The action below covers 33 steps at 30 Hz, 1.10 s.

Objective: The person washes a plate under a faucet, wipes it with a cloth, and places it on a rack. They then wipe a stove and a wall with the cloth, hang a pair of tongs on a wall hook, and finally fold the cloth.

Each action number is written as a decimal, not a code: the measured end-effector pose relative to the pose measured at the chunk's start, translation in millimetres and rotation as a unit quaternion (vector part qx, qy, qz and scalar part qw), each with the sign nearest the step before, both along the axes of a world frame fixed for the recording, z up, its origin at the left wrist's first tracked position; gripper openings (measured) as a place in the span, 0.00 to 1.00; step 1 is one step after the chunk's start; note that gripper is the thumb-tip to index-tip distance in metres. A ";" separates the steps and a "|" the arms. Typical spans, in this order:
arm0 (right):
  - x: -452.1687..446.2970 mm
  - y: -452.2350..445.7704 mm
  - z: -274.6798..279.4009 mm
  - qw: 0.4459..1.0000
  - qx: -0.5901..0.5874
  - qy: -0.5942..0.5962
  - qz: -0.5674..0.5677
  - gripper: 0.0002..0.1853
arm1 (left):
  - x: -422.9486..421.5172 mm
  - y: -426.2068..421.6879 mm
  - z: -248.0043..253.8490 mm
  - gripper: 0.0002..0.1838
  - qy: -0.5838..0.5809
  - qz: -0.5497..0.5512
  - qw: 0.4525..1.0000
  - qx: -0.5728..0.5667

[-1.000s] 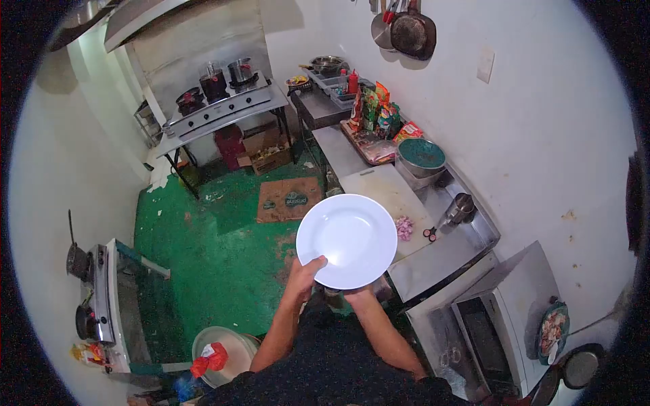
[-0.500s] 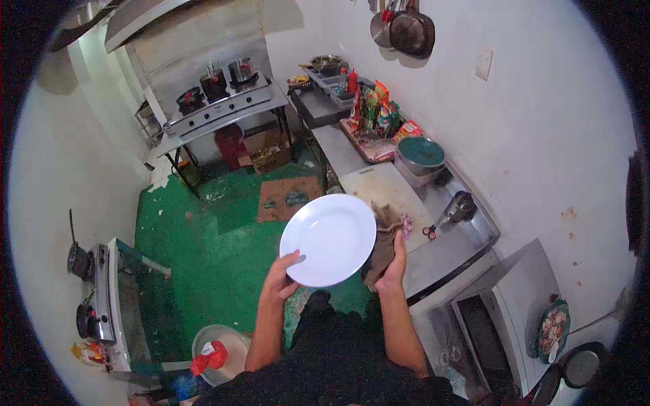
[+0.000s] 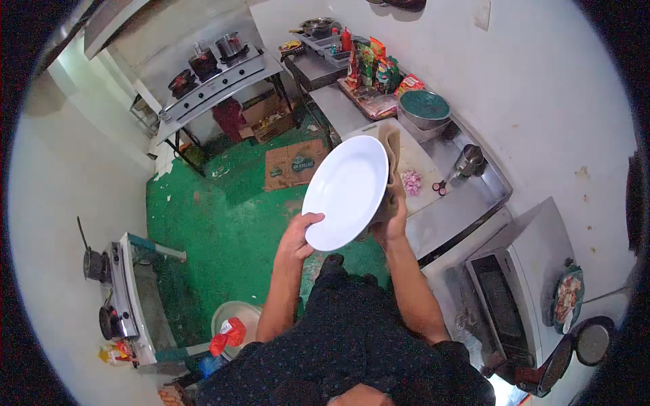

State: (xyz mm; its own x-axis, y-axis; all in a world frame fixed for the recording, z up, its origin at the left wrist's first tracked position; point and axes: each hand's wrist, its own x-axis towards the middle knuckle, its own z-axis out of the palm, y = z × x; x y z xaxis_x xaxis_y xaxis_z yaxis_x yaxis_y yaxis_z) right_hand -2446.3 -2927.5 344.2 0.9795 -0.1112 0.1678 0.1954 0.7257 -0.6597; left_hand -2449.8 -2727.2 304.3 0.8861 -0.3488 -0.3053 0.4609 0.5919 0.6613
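A white plate (image 3: 347, 193) is held up in front of my body, tilted, its inner face towards the camera. My left hand (image 3: 298, 236) grips its lower left rim, thumb on the front. Behind the plate's right side, my right hand (image 3: 393, 220) holds a brown cloth (image 3: 391, 145) against it; part of the cloth and most of those fingers are hidden. To the right, chopped pink pieces (image 3: 411, 181) lie on a white cutting board (image 3: 421, 162), with small scissors (image 3: 440, 187) near its edge.
The steel counter (image 3: 450, 216) runs along the right, carrying a green-lidded container (image 3: 424, 108) and a metal cup (image 3: 470, 161). A microwave (image 3: 504, 298) stands at lower right. Stoves are at the back (image 3: 217, 84) and left (image 3: 124, 291). A bucket (image 3: 249, 314) sits on the floor.
The plate has tilted more steeply, and the brown cloth has come up behind its right side with my right hand. The camera view has shifted.
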 end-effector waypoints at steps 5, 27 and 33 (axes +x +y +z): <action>9.5 -10.1 15.4 0.993 0.003 0.081 0.081 0.29 | -8.0 -12.8 15.5 0.26 -0.008 0.004 1.000 0.000; 0.8 -21.5 -58.0 0.960 0.214 0.099 0.150 0.34 | -5.8 -42.0 40.8 0.23 -0.123 0.066 0.987 0.079; 0.0 -7.4 -94.6 0.946 0.268 0.151 0.106 0.34 | -0.7 -35.1 25.3 0.24 -0.111 0.126 0.982 0.089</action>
State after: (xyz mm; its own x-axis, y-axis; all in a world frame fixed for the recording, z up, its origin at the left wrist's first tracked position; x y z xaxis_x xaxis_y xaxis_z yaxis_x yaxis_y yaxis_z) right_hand -2446.2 -2934.9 249.6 0.9834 0.1040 -0.1487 -0.1315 0.9732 -0.1889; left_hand -2450.6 -2762.2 329.5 0.9890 -0.0689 -0.1310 0.1474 0.5342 0.8324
